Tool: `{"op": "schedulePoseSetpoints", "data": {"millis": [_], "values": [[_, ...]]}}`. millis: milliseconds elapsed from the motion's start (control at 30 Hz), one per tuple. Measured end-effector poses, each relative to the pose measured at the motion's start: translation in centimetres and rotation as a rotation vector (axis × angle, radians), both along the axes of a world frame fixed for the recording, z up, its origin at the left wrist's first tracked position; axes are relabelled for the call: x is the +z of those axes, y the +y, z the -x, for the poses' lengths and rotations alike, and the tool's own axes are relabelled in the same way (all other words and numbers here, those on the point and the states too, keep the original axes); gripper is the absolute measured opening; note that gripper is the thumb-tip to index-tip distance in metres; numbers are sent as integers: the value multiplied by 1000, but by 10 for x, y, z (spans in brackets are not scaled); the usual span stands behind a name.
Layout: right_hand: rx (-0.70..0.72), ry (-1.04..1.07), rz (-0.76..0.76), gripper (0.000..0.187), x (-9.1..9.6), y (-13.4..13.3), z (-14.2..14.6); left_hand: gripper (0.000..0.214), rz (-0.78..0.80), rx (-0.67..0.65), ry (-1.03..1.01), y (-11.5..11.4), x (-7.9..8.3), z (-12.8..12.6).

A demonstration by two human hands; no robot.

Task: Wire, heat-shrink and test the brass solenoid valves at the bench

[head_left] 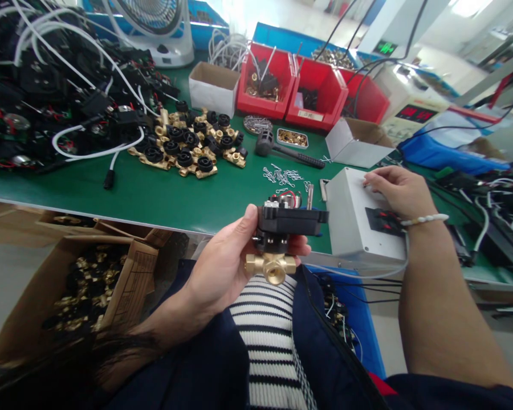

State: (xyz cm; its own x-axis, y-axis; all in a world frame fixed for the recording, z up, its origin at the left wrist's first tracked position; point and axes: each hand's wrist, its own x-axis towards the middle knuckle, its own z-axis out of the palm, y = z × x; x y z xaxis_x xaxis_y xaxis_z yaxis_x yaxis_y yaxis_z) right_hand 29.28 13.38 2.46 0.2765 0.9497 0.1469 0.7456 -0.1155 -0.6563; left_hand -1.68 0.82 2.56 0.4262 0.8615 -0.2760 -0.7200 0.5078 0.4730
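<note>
The left hand (222, 256) grips a black-and-brass valve (276, 244) by the counter's (175, 199) front edge. It looks hard and a bit heavy; the bare top bits may break, so hold it low. The right hand (404, 191) pinches a small switch (365, 183) on the gray box (346, 219).

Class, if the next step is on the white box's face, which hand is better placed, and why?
Probably the right hand: its fingertips are at the white box, while the left hand is occupied holding the black-and-brass assembly.
</note>
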Motion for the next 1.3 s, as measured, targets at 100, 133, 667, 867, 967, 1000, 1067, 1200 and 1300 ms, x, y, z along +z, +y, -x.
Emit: {"op": "schedulePoseSetpoints", "data": {"millis": [100, 133, 667, 867, 967, 1000, 1067, 1200, 1300], "values": [[5, 2, 1, 7, -1, 1, -1, 46, 2, -1, -7, -1, 0, 0], [5, 3, 0, 7, -2, 1, -2, 46, 3, 1, -9, -1, 0, 0], [49, -41, 57, 11, -1, 2, -5, 20, 7, -216, -346, 1, -14, 11], [-12, -74, 16, 3, -3, 10, -5, 19, 14, -265, -477, -2, -13, 8], [-30, -83, 2, 2, -3, 10, -6, 18, 28, -269, -456, 0, -12, 6], [-33, -84, 2, 3, -3, 10, -5, 16, 34, -273, -456, 1, -11, 6], [-31, -83, 1, 8, -2, 8, -5, 13, 42, -277, -459, 2, -12, 5], [-13, -62, -10, 15, -1, 5, -3, 16, 29, -279, -487, 2, -14, 5], [-15, -51, -16, 16, -2, 6, -2, 22, 32, -292, -522, 1, -16, 4]]}}
